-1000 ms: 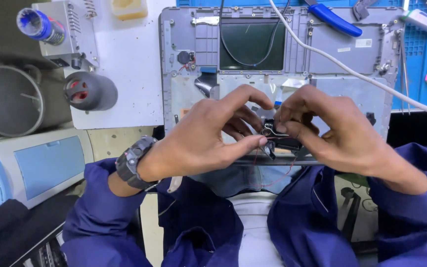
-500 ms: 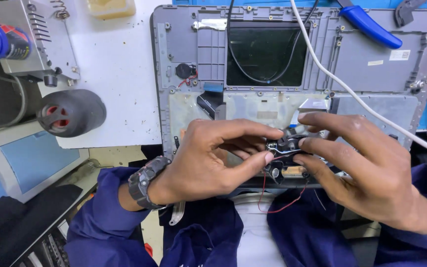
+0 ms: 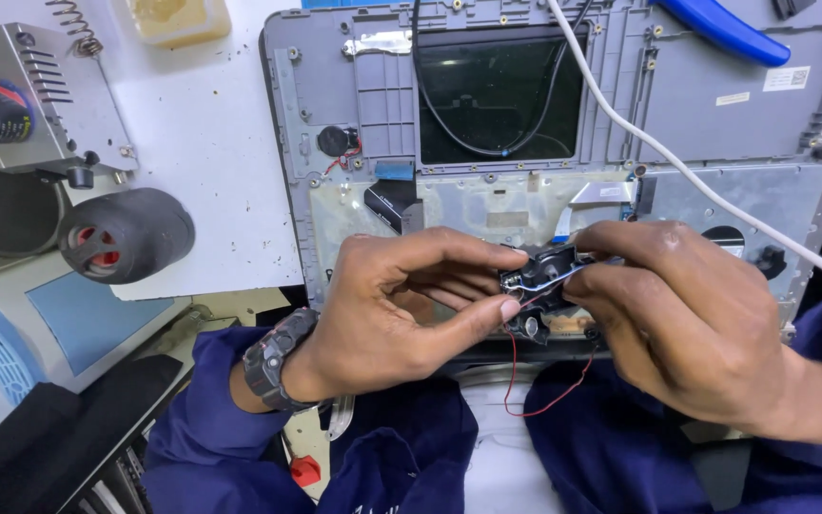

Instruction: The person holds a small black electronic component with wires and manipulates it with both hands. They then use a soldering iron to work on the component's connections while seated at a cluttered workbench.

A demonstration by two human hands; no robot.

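Observation:
My left hand (image 3: 401,309) and my right hand (image 3: 692,314) meet over the near edge of an opened grey laptop base (image 3: 335,105). Between their fingertips they pinch a small black speaker-like part (image 3: 537,271) with a metal clip. A thin red wire (image 3: 549,400) hangs from it in a loop toward my lap. My left thumb and forefinger close on the part's left end; my right fingers grip its right end. A dark watch (image 3: 268,357) sits on my left wrist. Blue sleeves cover both arms.
A white cable (image 3: 677,162) runs diagonally across the laptop base. A blue-handled tool (image 3: 725,33) lies at the top right. Left of the base stand a black cylinder with a red centre (image 3: 126,233), a grey metal box (image 3: 35,95) and a yellowish container (image 3: 178,19).
The view has moved closer and shifted left. Both hands have kept their grip on the small black part, lifting it a little, and the red wire now hangs free below.

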